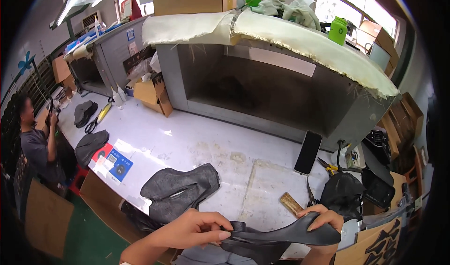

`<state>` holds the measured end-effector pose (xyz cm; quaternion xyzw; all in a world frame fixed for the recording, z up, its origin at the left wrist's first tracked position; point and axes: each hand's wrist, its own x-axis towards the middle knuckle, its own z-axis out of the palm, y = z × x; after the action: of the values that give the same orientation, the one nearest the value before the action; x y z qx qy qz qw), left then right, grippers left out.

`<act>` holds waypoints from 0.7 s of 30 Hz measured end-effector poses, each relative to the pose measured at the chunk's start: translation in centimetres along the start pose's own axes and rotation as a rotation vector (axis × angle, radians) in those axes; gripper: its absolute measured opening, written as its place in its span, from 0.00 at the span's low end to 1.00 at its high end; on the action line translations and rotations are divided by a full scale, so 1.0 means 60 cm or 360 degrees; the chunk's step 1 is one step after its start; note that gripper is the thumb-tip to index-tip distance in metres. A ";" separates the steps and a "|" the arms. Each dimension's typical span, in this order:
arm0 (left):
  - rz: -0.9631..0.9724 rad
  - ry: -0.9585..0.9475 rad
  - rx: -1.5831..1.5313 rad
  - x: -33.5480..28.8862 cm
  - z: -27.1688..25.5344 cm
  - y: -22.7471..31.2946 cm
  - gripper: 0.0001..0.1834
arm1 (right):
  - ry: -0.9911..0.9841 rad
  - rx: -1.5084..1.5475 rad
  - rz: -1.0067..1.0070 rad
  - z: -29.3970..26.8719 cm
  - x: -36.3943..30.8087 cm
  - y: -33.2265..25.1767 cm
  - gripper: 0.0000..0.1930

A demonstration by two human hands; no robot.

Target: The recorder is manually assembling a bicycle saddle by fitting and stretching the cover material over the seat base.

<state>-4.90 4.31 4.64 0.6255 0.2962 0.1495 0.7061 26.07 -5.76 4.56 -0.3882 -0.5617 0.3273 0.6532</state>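
Observation:
Close to my body, both hands hold a black leather shoe upper, stretched out sideways between them. My left hand pinches its left end between thumb and fingers. My right hand grips the wide, smooth right end, fingers bent over its top edge. Some of the piece's lower side hangs in folds beneath. Just beyond my left hand, another dark grey shoe upper lies flat on the white table, a slit opening along its middle. A worn wooden-looking block lies near my right hand.
A grey metal box oven with a cloth-covered top stands behind the table. To the right are a phone, pliers, scissors and a black bag-like bundle. Leftward lie more dark uppers; a person stands beyond.

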 end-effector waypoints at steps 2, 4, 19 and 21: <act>-0.0058 -0.0059 -0.0139 0.008 0.003 -0.015 0.12 | -0.0037 0.0012 0.0031 -0.008 -0.004 0.005 0.15; -0.0173 -0.0229 -0.0404 0.015 0.007 -0.038 0.12 | -0.0069 0.0029 0.0063 -0.023 -0.031 0.030 0.16; -0.0427 -0.0302 -0.1557 0.045 0.107 -0.122 0.09 | -0.0037 -0.0718 -0.0486 0.077 -0.142 0.102 0.18; -0.0452 -0.0274 -0.1557 0.043 0.112 -0.121 0.08 | -0.0151 -0.0745 -0.0265 0.077 -0.145 0.076 0.13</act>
<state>0.02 -0.79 -2.74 0.1858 0.2145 0.1211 0.9512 20.20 -10.41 -3.27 -0.4654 -0.6822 0.1513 0.5433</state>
